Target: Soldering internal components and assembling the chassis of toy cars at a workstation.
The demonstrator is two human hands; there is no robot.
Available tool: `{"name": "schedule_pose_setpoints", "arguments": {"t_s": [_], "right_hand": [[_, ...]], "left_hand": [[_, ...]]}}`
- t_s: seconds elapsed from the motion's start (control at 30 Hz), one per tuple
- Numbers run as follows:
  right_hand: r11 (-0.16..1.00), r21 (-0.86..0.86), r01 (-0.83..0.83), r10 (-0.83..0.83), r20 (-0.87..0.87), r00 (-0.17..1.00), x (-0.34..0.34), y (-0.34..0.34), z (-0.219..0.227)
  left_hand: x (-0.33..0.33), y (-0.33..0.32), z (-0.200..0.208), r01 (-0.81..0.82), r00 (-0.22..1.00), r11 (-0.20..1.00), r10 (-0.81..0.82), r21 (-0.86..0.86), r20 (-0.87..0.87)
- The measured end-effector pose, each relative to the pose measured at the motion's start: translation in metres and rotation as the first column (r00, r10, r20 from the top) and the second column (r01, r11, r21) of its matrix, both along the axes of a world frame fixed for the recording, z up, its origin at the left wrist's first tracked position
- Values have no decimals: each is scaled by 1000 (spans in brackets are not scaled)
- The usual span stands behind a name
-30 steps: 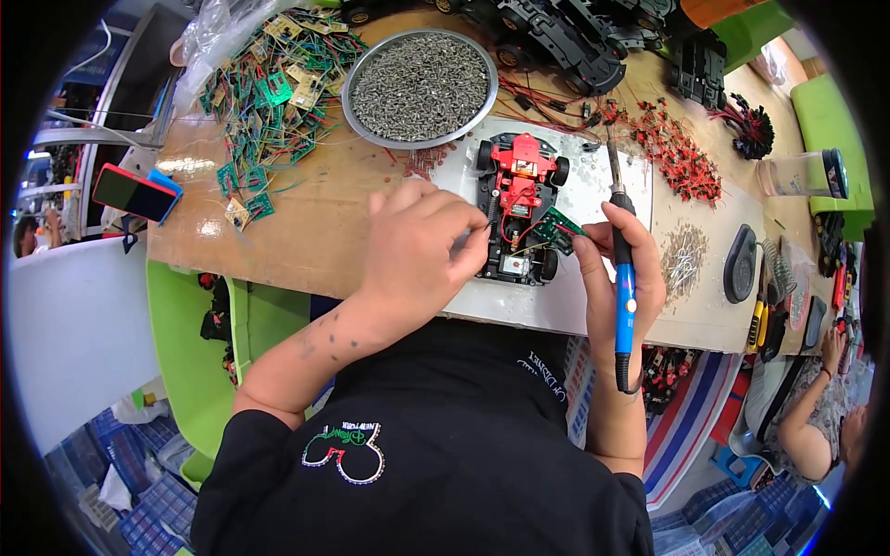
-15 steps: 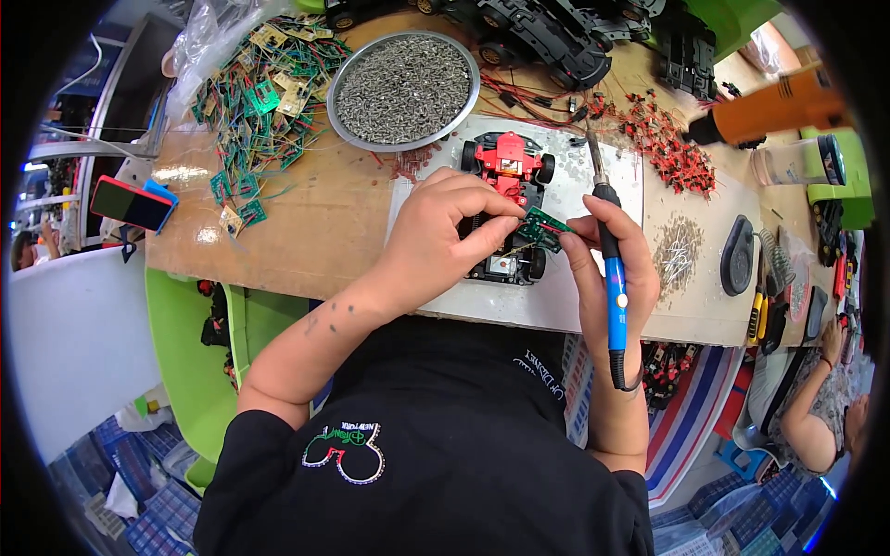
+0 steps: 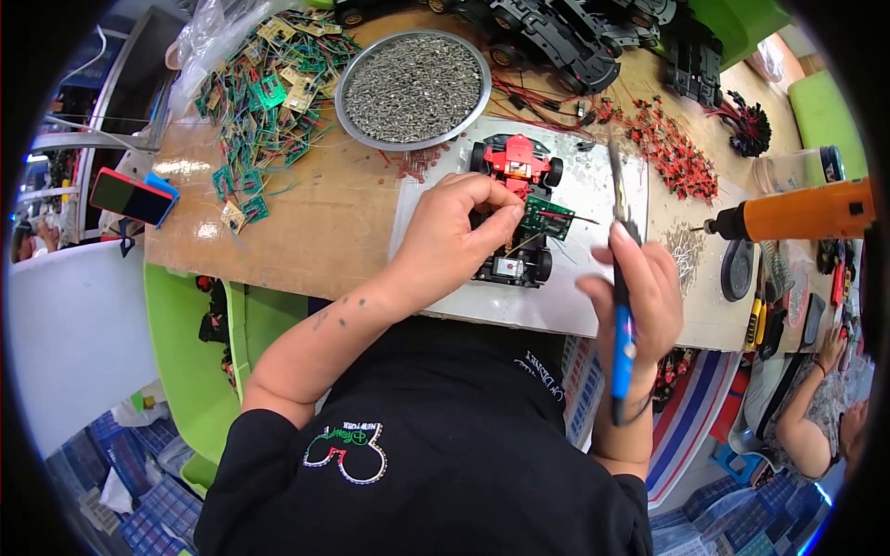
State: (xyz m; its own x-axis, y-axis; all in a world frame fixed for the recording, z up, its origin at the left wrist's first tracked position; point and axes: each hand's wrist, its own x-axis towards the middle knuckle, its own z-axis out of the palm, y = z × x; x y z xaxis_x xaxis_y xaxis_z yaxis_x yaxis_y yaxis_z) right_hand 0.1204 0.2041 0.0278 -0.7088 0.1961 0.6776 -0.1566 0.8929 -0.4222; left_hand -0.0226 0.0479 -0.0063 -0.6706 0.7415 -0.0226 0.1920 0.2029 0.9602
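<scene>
Between the thumb and fingertips of my left hand (image 3: 459, 222) is the edge of a small green circuit board (image 3: 549, 221) with thin wires on it. The board is over the middle of a toy car chassis (image 3: 521, 165), black with a red block at its far end. My right hand (image 3: 647, 292) holds a soldering iron (image 3: 623, 343) with a blue and black handle, its tip pointing away from me. That hand is slightly blurred and apart from the board. My left fingers hide part of the chassis. The chassis lies on a white sheet (image 3: 464, 301).
A metal dish (image 3: 349, 120) of small screws stands beyond the chassis, beside a pile of wired circuit boards (image 3: 269, 93). An orange electric screwdriver (image 3: 807, 211) hangs at the right. Small red-and-black parts (image 3: 672, 148) and black car bodies (image 3: 556, 37) lie farther back.
My right hand has left the circuit board's edge and moved right with the soldering iron. My left hand keeps its hold. The orange screwdriver has shifted lower and to the right.
</scene>
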Motion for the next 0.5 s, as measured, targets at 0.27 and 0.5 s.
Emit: {"name": "schedule_pose_setpoints", "arguments": {"t_s": [0.27,0.5], "right_hand": [[933,-360,-17,28,26,999,30,-17,1],[931,-366,-8,43,88,995,32,-17,-5]], "left_hand": [[3,4,-2,-44,999,999,44,-5,27],[5,5,-2,-51,996,999,51,-4,78]]}}
